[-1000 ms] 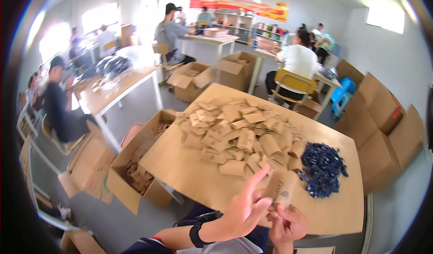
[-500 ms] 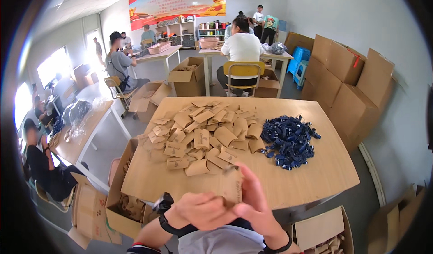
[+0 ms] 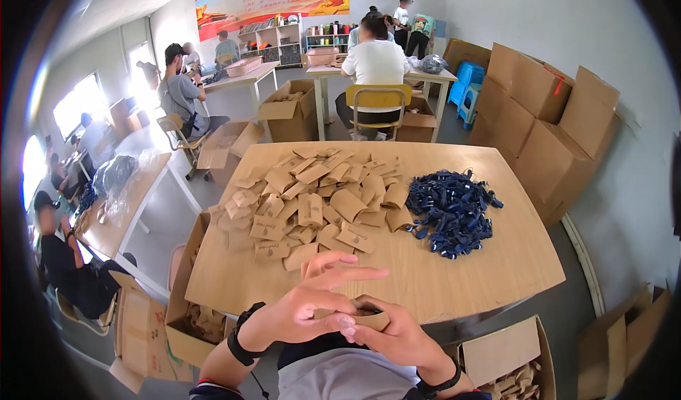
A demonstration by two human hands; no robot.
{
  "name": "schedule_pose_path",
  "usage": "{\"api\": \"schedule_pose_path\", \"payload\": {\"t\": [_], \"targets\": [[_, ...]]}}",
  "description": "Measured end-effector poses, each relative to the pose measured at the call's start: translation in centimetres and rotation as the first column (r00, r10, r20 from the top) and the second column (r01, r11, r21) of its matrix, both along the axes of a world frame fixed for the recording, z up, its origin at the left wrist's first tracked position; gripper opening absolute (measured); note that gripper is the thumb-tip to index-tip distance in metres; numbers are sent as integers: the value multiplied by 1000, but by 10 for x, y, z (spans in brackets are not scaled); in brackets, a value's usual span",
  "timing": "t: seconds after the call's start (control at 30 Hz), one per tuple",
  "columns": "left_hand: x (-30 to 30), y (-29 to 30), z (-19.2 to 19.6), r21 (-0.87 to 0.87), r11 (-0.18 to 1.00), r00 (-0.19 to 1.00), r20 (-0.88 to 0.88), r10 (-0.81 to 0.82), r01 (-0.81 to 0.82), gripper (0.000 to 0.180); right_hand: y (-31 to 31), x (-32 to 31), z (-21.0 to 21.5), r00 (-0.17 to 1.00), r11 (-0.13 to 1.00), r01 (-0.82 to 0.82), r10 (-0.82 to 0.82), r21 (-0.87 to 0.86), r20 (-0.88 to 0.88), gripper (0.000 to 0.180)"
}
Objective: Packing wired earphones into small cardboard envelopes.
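Note:
Close in front of my body, a small brown cardboard pillow box (image 3: 374,320) is held between both hands, its end facing up. My left hand (image 3: 312,302) pinches the box's left side with the thumb, while a couple of its fingers stretch out over it. Wrapped around the right side is my right hand (image 3: 394,332). Something dark shows at the box's upper opening, too small to make out. Beyond my hands lies a loose heap of similar pillow boxes (image 3: 310,210). To its right sits a pile of dark blue small items with cords (image 3: 454,214).
The wooden table (image 3: 511,279) carries both piles. An open carton (image 3: 177,329) with brown pieces stands at its left, another carton (image 3: 500,354) at its lower right. Stacked cartons (image 3: 525,116) line the right wall. Other people sit at tables ahead and to the left.
The pillow box has tipped from upright to lower and nearer my body. My left hand's fingers have lifted and spread over it; my right hand has come down around it.

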State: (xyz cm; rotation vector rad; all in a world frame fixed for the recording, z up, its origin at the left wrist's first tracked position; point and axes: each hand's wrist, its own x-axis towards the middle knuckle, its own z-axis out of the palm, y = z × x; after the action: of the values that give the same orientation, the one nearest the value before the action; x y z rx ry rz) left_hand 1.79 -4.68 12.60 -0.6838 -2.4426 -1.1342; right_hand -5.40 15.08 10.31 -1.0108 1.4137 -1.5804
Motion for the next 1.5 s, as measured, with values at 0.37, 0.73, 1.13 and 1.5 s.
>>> {"api": "schedule_pose_path", "payload": {"t": [0.37, 0.73, 1.13, 1.5], "targets": [[-11, 38, -46, 527, 824, 973, 25, 231, -209, 32, 0, -12, -8, 668, 957, 256, -277, -136, -691, 31], [9, 44, -33, -122, 926, 921, -209, 329, -358, 72, 4, -11, -34, 987, 987, 149, -152, -63, -48, 28], [-6, 41, -43, -322, 890, 897, -404, 178, -322, 46, -5, 0, -36, 896, 871, 423, -444, -249, -31, 44], [-2, 9, -28, 65, 990, 987, 97, -131, 125, 78, 11, -13, -35, 776, 829, 481, -554, -285, -302, 15]]}}
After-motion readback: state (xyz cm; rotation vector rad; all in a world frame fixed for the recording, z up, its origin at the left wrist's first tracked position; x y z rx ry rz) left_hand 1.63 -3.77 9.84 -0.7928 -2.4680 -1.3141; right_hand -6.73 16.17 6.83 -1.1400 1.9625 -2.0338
